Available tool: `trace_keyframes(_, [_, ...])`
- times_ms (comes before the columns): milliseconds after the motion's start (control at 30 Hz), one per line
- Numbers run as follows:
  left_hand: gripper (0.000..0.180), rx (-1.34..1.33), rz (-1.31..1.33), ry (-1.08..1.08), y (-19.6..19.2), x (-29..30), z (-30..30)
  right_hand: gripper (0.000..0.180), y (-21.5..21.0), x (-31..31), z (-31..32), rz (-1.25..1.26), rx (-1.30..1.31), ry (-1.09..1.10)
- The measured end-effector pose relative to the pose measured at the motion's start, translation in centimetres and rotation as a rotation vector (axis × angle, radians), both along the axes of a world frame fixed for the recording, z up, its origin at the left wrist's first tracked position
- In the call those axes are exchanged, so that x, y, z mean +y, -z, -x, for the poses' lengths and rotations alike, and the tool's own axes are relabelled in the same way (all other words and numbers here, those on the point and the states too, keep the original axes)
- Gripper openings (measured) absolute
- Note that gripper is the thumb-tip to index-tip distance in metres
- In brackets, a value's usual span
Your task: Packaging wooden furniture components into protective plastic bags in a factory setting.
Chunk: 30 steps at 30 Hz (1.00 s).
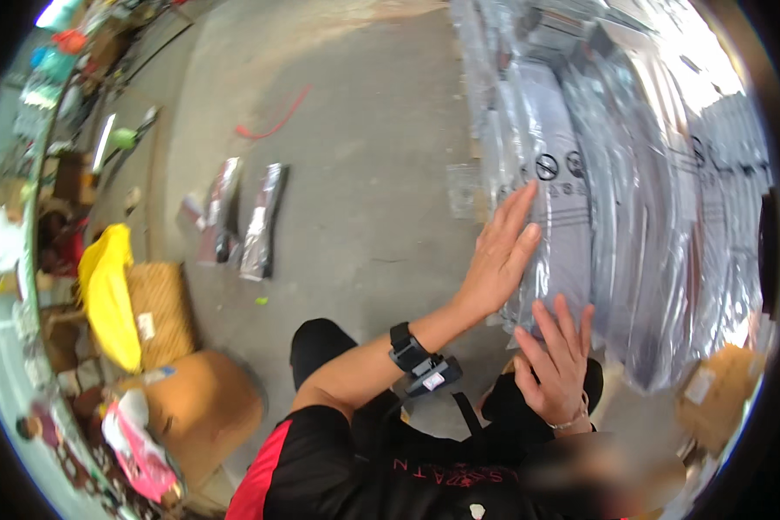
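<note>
Grey, flat, plastic-wrapped packs (556,217) stand stacked on edge in a shiny row at the right of the head view, filling that side from the top rim down to the floor. The left hand (500,256) lies flat against the near left edge of the front pack, fingers straight and spread, palm on the film; it clasps nothing. A black wristband with a small grey device (423,362) sits on that forearm. The right hand (556,368) presses on the lower end of the same pack, fingers splayed upward, likewise flat and not closed around anything (a thin bracelet shows at the wrist).

Left of the stack's edge the bare grey concrete floor (364,173) runs wide and open up to the top of the picture. On it, well apart from the hands, lie two silvery foil-wrapped bundles (247,217) side by side, and farther up a thin red strap (277,121). Along the left rim the room narrows: a yellow plastic sheet (108,295) drapes beside a woven brown basket (160,312), with a brown cardboard box (204,407) just below. Another brown cardboard box (715,390) sits at the lower right, close against the foot of the stack.
</note>
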<state>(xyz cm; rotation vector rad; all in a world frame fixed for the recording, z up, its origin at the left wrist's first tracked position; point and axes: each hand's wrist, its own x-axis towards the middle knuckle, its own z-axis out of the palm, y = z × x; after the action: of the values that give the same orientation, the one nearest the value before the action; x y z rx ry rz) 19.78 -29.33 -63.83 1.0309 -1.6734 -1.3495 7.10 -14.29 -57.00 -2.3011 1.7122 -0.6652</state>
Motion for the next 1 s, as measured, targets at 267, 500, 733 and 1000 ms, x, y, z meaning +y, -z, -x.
trace_keyframes(267, [0.074, -0.518, -0.217, 0.137, 2.3, -7.4, -16.5, 0.035, -2.5, -1.4, 0.5, -0.158, -0.052, -0.119])
trace_keyframes(500, [0.100, -1.257, -0.283, -0.272, 21.5, -7.9, -44.4, 0.043, -2.1, -0.9, -1.5, -0.172, 0.244, -0.106])
trace_keyframes(733, [0.120, -1.471, -0.195, -0.489, 28.7, -8.9, -46.5, 0.049, -3.8, -2.2, -5.7, -0.173, 0.553, 0.093])
trace_keyframes(1000, [0.105, -1.240, -0.145, -0.528, 26.2, -9.7, -48.2, 0.030, -4.1, -3.9, -13.4, -0.259, 0.386, 0.197])
